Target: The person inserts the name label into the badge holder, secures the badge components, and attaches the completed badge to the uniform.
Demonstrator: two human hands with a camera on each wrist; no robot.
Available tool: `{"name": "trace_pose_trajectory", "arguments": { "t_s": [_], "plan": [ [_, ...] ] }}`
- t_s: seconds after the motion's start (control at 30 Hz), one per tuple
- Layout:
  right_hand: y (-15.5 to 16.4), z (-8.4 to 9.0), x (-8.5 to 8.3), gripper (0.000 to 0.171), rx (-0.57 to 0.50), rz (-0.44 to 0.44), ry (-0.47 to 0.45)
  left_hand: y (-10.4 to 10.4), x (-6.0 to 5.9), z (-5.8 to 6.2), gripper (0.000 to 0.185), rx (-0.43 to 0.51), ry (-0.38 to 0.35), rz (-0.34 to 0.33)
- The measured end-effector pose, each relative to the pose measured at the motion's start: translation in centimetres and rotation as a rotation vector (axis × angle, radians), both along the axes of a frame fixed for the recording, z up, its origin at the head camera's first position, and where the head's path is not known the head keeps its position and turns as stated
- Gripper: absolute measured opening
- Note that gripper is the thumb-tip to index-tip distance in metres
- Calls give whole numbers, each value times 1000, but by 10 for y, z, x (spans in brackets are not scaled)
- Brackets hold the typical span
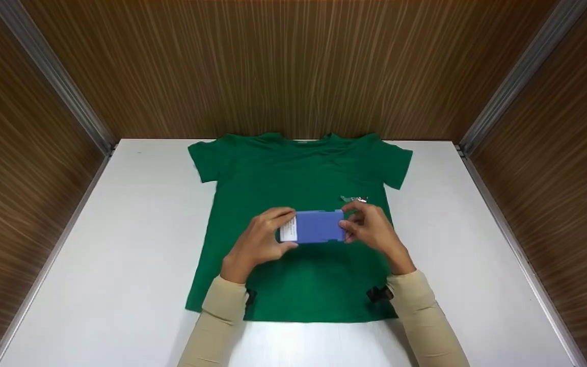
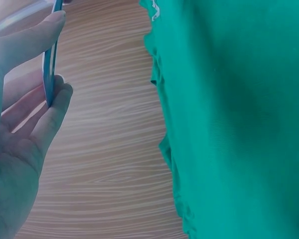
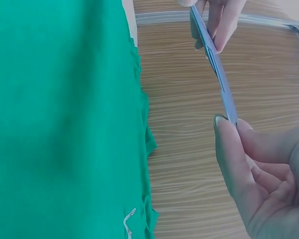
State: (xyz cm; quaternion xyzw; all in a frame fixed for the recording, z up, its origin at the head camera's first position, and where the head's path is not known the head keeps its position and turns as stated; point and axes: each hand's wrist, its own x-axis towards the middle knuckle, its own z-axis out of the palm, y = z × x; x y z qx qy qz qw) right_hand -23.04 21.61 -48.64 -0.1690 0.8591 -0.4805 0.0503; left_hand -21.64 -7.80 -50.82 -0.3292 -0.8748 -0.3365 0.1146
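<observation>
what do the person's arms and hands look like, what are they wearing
Both arms wear long, close-fitting beige sleeves that end at the wrists. A small black device is strapped under each wrist, at the left sleeve and the right sleeve. The left hand and right hand are bare: no gloves, and no rings or watch show.

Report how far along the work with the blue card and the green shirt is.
Done: the green T-shirt lies spread flat on the white table. In hand: the left hand and right hand pinch a blue card by its ends, above the shirt. A small silver item lies on the shirt nearby. Left: the card is not yet fastened to or set on the shirt.
</observation>
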Motion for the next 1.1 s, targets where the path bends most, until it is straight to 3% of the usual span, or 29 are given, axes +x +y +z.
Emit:
{"name": "trace_pose_trajectory", "arguments": {
  "t_s": [1.1],
  "plan": [
    [-12,-1,7,25,-30,-18,11,7,2,-1,64,-25,61,-25]
  ]
}}
